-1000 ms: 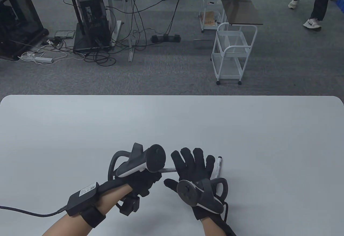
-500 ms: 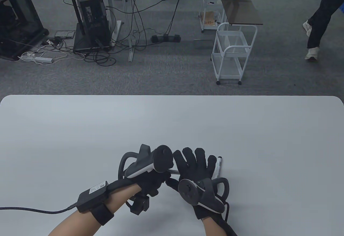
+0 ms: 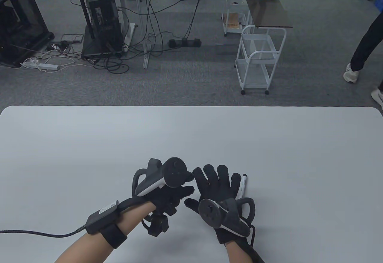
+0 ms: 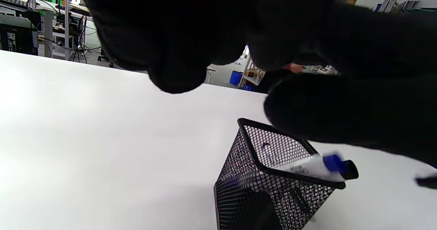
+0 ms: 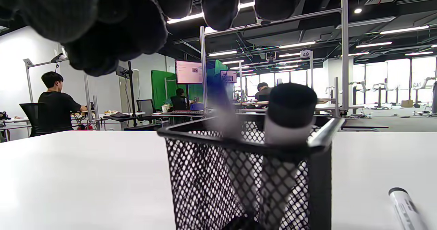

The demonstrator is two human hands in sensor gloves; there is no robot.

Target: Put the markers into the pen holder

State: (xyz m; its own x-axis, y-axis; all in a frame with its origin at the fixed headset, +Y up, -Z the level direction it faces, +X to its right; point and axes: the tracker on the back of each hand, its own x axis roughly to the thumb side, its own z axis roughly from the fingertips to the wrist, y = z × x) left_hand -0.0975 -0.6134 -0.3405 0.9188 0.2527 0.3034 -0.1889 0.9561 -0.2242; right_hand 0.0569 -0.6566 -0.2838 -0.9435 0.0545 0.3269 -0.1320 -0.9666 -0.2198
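two markers stand inside the mesh pen holder (image 5: 245, 178): a blue-capped marker (image 4: 317, 166) that leans on its rim, and a black-capped marker (image 5: 290, 113) whose cap rises just above the rim in the right wrist view. the blue one is blurred in that view. a third marker (image 3: 243, 185) lies flat on the white bench (image 3: 191, 137), just to the right of the holder's place and just beside the right hand's outer fingers; in the right wrist view its end shows low on the bench to the right of the holder.

in the table view the holder itself is hidden under the two hands. the left hand (image 3: 170, 198) hangs above the holder with its fingers curled loosely downward; the left wrist view shows the fingertips (image 4: 174, 76) clear of the blue-capped marker, gripping nothing. the right hand (image 3: 214, 183) is spread wide above the holder, fingers splayed and pointing away from the person, with nothing in it. the two hands sit very near each other over the holder, the left hand's fingertips close to the right thumb. each hand carries its tracker on the back.
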